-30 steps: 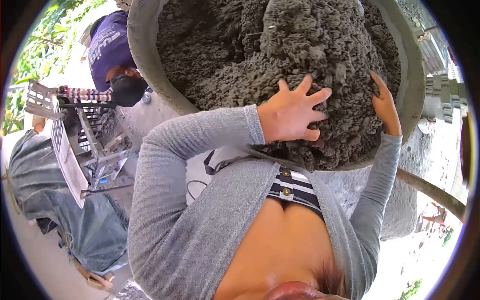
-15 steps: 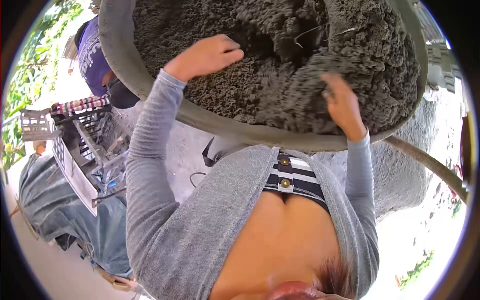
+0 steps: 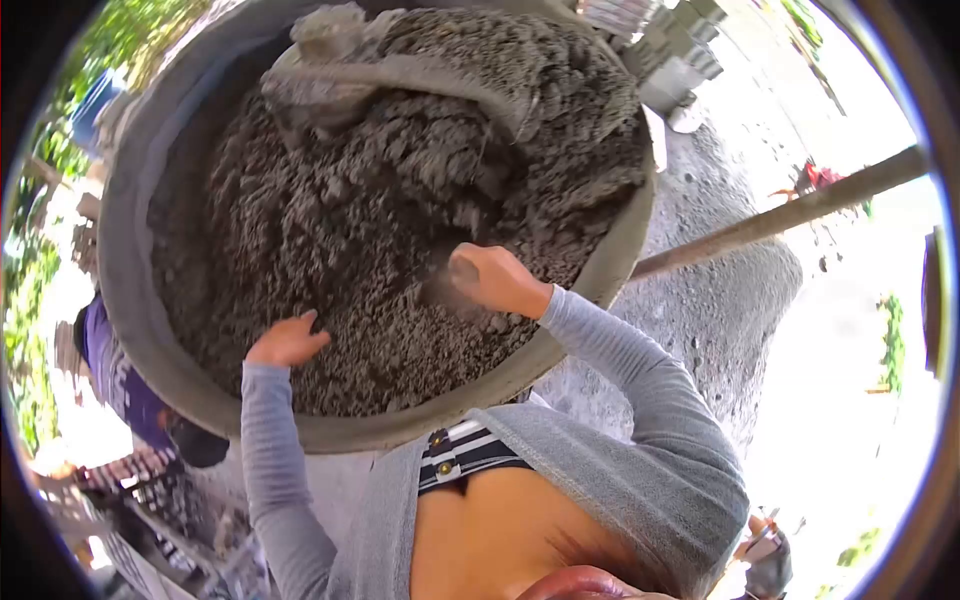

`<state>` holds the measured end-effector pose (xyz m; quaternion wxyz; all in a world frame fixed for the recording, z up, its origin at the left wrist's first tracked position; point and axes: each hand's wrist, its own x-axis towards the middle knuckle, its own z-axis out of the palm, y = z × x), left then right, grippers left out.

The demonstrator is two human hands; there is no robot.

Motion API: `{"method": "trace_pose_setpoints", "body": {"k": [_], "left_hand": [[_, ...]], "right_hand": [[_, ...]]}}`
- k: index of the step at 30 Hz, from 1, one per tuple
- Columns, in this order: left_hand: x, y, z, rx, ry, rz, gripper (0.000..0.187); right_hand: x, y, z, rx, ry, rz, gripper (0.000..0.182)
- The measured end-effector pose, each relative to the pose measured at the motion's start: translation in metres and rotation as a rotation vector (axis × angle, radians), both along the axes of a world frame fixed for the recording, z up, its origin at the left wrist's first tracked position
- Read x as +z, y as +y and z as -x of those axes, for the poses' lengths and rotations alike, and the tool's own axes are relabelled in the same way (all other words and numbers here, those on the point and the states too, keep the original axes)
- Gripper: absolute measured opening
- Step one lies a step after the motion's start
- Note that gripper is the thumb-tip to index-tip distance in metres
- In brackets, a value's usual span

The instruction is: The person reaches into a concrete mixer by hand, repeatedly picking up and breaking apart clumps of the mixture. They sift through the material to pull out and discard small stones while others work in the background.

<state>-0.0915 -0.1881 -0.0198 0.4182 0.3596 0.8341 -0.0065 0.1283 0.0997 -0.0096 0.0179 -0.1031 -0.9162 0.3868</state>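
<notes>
A large round drum [image 3: 125, 265] with a thick grey rim holds a dark, crumbly, damp-looking mix [image 3: 300, 220]. My left hand [image 3: 288, 341] is over the mix at the near left, thumb and fingers apart, with nothing visible in it. Farther right, my right hand [image 3: 497, 281] is curled low over a dark hollow in the mix. Its fingertips are smeared by motion, and grey matter blurs beside them; what it holds, if anything, I cannot make out. A mix-coated curved bar [image 3: 400, 75] crosses the drum's far part, with mix heaped behind it.
A person in a purple top [image 3: 125, 385] is low beside the drum at left. A long pole [image 3: 780, 225] extends from the drum's right side. Grey blocks [image 3: 680, 55] are stacked beyond it, near a grey heap [image 3: 715, 270]. Slatted clutter [image 3: 150, 520] lies at the lower left.
My view has shifted, showing more of the drum and the curved bar. My right hand has moved inward over the mix and curled. My left hand is now nearer the drum's near rim.
</notes>
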Motion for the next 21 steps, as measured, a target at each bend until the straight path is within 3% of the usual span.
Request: {"method": "trace_pose_setpoints", "body": {"k": [1, 2, 3, 5, 6, 7, 9, 10, 12, 15, 19, 20, 21], "left_hand": [[-0.006, -0.005, -0.001, -0.061, 0.004, -0.201, 0.067], [0.012, -0.002, -0.008, -0.069, -0.066, -0.393, 0.063], [0.014, 0.002, -0.01, -0.081, -0.062, -0.407, 0.063], [0.018, 0.004, -0.013, -0.117, 0.011, -0.561, 0.062], [0.022, 0.003, -0.015, -0.099, 0.02, -0.573, 0.058], [0.021, -0.001, -0.013, -0.104, 0.022, -0.574, 0.058], [0.018, -0.006, -0.012, -0.071, 0.081, -0.467, 0.055], [0.019, -0.005, -0.012, -0.08, 0.074, -0.472, 0.055], [0.029, -0.007, -0.013, 0.034, 0.078, -0.335, 0.054], [0.037, -0.007, -0.016, 0.047, 0.046, -0.392, 0.055], [0.027, -0.007, -0.019, -0.07, 0.055, -0.389, 0.053], [0.026, -0.006, -0.018, -0.09, 0.055, -0.385, 0.053], [0.033, -0.006, -0.02, -0.073, 0.016, -0.384, 0.052]], "right_hand": [[0.011, -0.006, 0.005, -0.036, 0.172, -0.018, 0.027], [0.027, -0.01, 0.009, -0.117, 0.162, 0.062, 0.028], [0.038, -0.015, 0.012, -0.186, 0.148, 0.154, 0.028], [0.022, -0.019, 0.016, -0.057, 0.123, 0.191, 0.032], [0.029, -0.019, 0.015, -0.141, -0.363, 0.579, 0.036], [0.028, -0.022, 0.014, -0.144, -0.359, 0.579, 0.036], [0.02, -0.021, 0.009, -0.096, -0.434, 1.346, 0.033], [0.011, -0.018, 0.01, -0.044, -0.355, 1.452, 0.027], [0.032, -0.018, 0.009, -0.086, -0.257, 1.5, 0.026], [0.026, -0.005, 0.013, -0.243, -0.016, 1.701, 0.022], [0.005, 0.035, -0.011, -0.517, 0.249, 1.687, 0.028], [0.022, 0.027, -0.018, -0.575, 0.281, 1.618, 0.025], [0.006, 0.041, -0.028, -0.489, 0.338, 1.736, 0.022]]}}
